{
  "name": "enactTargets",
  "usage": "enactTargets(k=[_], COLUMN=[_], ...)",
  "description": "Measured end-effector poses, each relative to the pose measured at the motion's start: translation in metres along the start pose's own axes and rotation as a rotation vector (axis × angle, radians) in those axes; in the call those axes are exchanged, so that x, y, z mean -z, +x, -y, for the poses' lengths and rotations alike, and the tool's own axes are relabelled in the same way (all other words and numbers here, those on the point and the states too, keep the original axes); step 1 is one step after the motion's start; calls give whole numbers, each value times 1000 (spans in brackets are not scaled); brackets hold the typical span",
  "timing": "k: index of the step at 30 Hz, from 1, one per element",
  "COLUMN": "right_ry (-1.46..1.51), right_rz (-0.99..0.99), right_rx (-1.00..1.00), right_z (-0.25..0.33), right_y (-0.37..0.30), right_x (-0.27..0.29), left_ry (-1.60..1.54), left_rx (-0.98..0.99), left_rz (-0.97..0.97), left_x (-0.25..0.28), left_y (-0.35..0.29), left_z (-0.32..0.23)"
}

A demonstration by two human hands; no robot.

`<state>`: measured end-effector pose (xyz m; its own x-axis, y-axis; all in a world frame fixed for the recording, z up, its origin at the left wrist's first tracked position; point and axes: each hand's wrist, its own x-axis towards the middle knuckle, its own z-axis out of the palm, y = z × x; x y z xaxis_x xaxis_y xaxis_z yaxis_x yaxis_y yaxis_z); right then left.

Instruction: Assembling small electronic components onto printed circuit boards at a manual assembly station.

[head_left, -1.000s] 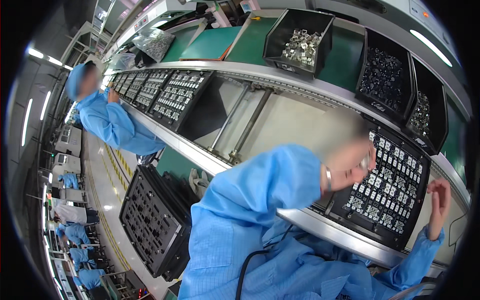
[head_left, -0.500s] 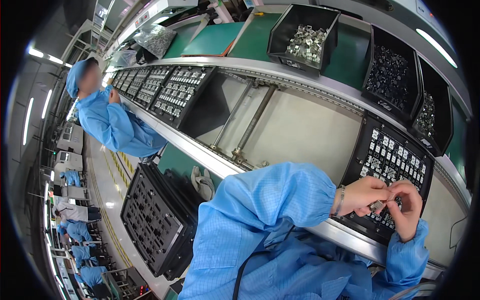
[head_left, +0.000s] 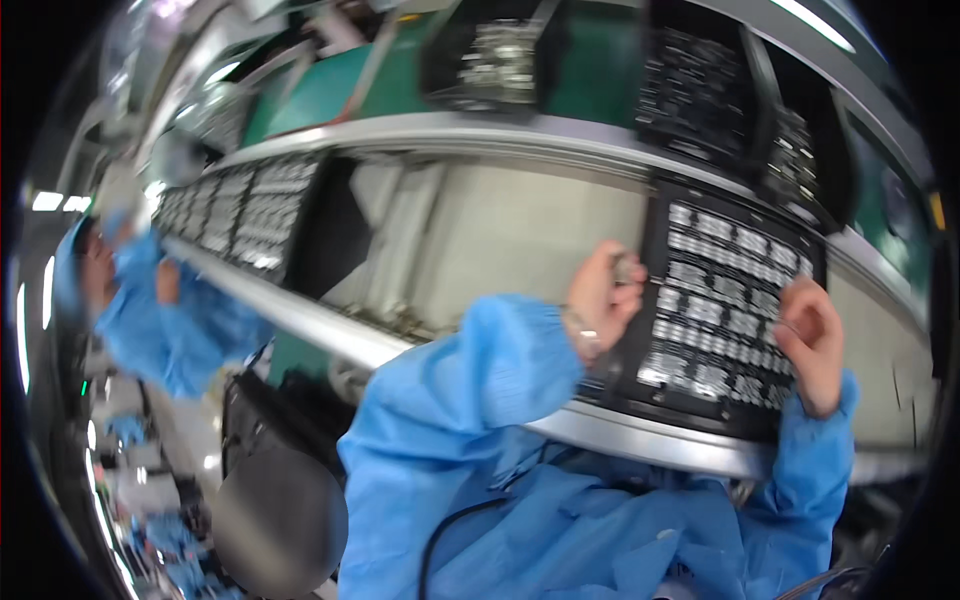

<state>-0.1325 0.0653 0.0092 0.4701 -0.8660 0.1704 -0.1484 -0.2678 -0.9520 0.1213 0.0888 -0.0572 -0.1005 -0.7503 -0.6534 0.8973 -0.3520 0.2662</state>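
Observation:
A black tray (head_left: pixel 648 385) with rows of small silvery metal parts lies on the conveyor in front of me. Just off its left side is my left hand (head_left: pixel 605 298), fingers curled round small metal parts (head_left: pixel 624 268). Over the tray's right side is my right hand (head_left: pixel 815 335), thumb and forefinger bent towards each other close to the rows. Anything in the right fingers is too small and blurred to make out.
Behind the conveyor stand a black bin (head_left: pixel 445 75) of silvery parts, a bin of dark parts (head_left: pixel 695 90) and another bin (head_left: pixel 800 160). Filled trays (head_left: pixel 262 215) lie farther left, beside a co-worker in blue (head_left: pixel 175 310). A metal rail (head_left: pixel 610 430) runs along the near edge.
My hands, earlier together over the tray, have moved apart: the left went left and up, the right stayed at the right side. The whole view has shifted and blurred.

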Motion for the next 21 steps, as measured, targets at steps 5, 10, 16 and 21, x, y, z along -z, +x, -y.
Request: enactTargets(k=[5,10,16,21], right_ry=[245,337,326,163], right_rz=[74,72,14,-12], right_rx=[-129,-216,-166,-112], right_z=[8,-3,-21,-20], right_y=[22,28,33,41], right_x=[-28,-36,-38,-31], left_ry=[26,86,167,201], left_rx=[55,107,306,313], left_rz=[203,285,387,265], left_x=[26,28,36,34], left_y=[12,22,18,5], left_z=[-1,6,-11,-25])
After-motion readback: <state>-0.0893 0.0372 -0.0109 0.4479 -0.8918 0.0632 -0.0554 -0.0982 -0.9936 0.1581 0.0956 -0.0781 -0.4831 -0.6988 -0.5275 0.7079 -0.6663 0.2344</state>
